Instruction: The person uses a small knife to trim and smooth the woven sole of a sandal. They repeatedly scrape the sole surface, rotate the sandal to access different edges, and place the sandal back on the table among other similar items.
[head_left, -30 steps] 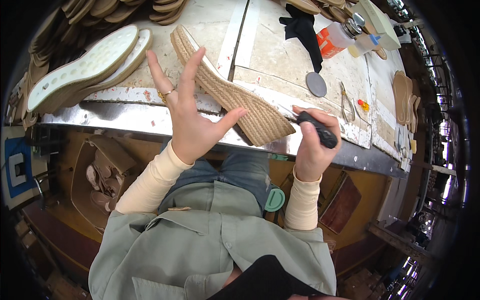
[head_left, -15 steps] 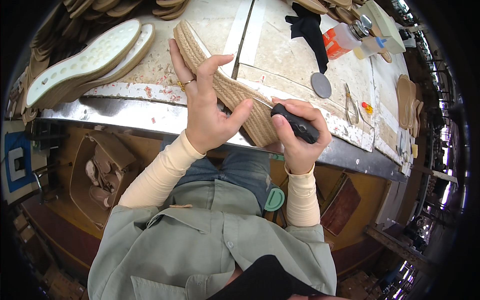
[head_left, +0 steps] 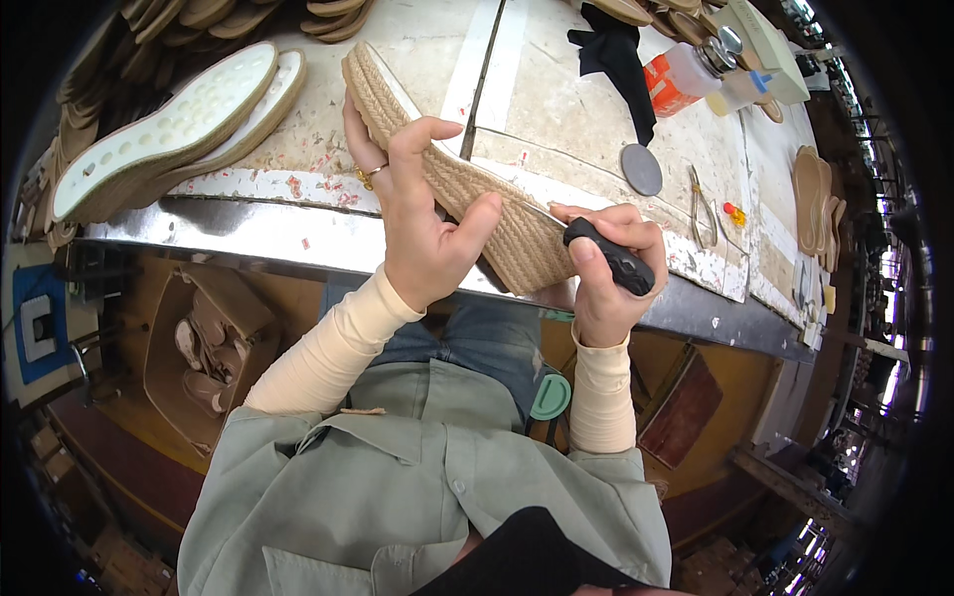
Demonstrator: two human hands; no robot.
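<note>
Head view: a tan braided wedge sole (head_left: pixel 522 238), herringbone-patterned with a pale upper face, slants through the left hand (head_left: pixel 419 228), whose half-spread fingers and thumb hold its side; its thinner end rises beyond them, its thick end sits just beside the right hand (head_left: pixel 608 303), fingers closed round a rounded black handle (head_left: pixel 621 266)
</note>
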